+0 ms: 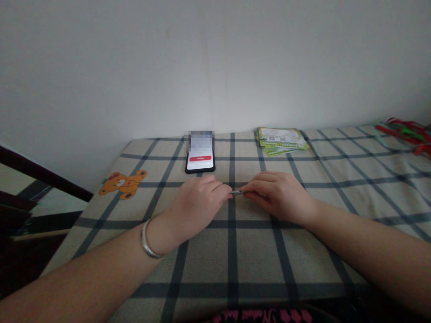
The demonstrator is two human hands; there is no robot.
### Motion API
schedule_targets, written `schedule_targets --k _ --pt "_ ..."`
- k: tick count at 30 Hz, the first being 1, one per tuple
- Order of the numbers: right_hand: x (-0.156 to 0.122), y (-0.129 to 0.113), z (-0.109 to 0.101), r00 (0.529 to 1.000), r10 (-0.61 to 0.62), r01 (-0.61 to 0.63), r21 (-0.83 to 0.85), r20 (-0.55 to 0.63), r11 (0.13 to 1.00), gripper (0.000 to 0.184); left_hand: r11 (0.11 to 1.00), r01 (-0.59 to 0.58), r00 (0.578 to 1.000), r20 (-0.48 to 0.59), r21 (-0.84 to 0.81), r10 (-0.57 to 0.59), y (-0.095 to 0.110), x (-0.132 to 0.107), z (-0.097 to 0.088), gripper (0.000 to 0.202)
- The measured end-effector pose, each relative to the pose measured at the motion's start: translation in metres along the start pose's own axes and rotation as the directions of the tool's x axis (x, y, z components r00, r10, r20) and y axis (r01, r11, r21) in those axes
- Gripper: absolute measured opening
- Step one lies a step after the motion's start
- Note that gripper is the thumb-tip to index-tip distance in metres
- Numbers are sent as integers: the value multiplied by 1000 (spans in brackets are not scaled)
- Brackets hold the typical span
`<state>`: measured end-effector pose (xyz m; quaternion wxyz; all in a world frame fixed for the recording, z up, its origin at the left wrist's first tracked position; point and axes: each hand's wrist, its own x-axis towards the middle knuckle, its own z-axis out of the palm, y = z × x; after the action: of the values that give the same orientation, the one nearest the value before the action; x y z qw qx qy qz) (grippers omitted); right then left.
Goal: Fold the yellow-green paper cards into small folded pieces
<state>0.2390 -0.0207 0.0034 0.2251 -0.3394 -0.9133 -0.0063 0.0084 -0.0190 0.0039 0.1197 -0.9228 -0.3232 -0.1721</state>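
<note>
Between my two hands, over the middle of the checked tablecloth, is a small thin silvery object [237,192]; most of it is hidden by fingers and its kind cannot be made out. My left hand [201,200], with a silver bangle [147,240] on the wrist, pinches its left end. The fingertips of my right hand [279,196] are closed on its right end. Just beyond my left hand a phone [200,162] lies face up, its screen lit with a red button near the bottom.
A stack of green printed packets [282,140] lies by the wall at the back right. Red and green ribbon-like strips [406,133] are heaped at the far right. A flat orange bear figure [124,184] is on the left of the tablecloth [256,258]. Dark wooden rails [40,170] stand past the left edge.
</note>
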Motion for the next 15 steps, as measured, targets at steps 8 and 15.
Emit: schedule_targets --k 8,15 --pt "-4 12 -8 990 122 -124 -18 -66 992 20 998 40 999 -6 -42 -41 -12 1 3 19" --pt "-1 13 -6 988 112 -113 3 -102 994 18 997 47 998 49 66 -51 -7 2 0 20"
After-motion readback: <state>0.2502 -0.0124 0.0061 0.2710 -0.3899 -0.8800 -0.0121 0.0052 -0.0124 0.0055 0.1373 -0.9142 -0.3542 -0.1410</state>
